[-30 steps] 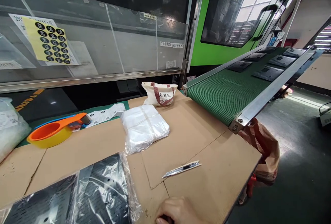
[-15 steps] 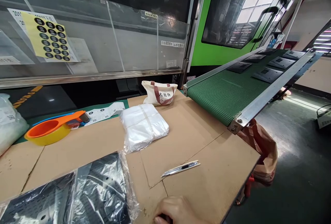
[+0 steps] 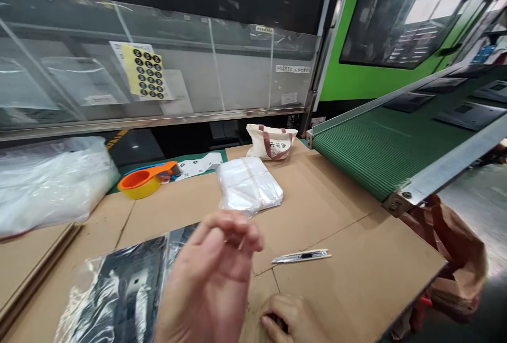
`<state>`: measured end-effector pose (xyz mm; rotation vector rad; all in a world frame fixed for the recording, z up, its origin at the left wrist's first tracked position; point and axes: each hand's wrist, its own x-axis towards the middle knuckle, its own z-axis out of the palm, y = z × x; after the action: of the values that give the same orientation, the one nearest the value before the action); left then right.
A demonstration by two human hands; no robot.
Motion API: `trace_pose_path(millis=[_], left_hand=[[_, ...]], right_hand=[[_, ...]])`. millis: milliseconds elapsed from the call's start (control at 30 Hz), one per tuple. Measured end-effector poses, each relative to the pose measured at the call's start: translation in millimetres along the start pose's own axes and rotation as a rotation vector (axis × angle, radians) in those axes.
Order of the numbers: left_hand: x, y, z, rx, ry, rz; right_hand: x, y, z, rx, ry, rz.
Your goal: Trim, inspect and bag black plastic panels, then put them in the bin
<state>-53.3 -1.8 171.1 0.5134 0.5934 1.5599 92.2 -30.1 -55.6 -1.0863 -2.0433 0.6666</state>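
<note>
My left hand [image 3: 216,279] is raised over the table in front of the bagged dark panels, palm turned to the right. Its fingers are loosely curled, slightly blurred, with nothing visible in them. Resting low on the cardboard, my right hand [image 3: 291,316] is closed; a dark gap shows between thumb and fingers, and whatever it may hold is hidden. A utility knife [image 3: 301,256] lies just beyond it. Dark perforated panels in clear plastic bags [image 3: 119,295] lie at the left, partly covered by my left hand. Behind is a stack of clear plastic bags [image 3: 250,184].
An orange and yellow tape dispenser [image 3: 140,187] and a printed paper strip [image 3: 200,165] lie at the back. A cloth bag [image 3: 271,142] stands beside the green conveyor [image 3: 364,142], which carries several grey panels. Large plastic bags [image 3: 51,184] lie at left. A brown bag [image 3: 455,258] hangs below.
My left hand has come into view above the panels. The view has swung left, so things appear further right. My right hand stays closed on the cardboard.
</note>
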Motion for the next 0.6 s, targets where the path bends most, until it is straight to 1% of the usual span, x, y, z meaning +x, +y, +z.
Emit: trace_pose_path(millis=[67, 133, 367, 467, 600], left_hand=[[-0.6, -7.3, 15.3, -0.052, -0.097, -0.03], [-2.3, -12.8, 20.7, -0.07, -0.147, -0.032], [-5.8, -16.9, 11.7, -0.068, -0.245, -0.038], [-5.6, -17.5, 10.3, -0.057, -0.284, -0.061], [-6.5, -18.5, 9.9, -0.04, -0.323, -0.048]], right_hand=[[-0.9, -0.9, -0.4, 0.01, -0.017, 0.022], [-1.3, -2.4, -0.8, 0.01, -0.033, 0.038], [-2.5, -5.7, -1.7, 0.022, -0.07, 0.084], [-2.7, -5.9, -2.0, 0.035, -0.081, 0.095], [-0.6, -8.4, -5.1, 0.066, -0.124, 0.109]])
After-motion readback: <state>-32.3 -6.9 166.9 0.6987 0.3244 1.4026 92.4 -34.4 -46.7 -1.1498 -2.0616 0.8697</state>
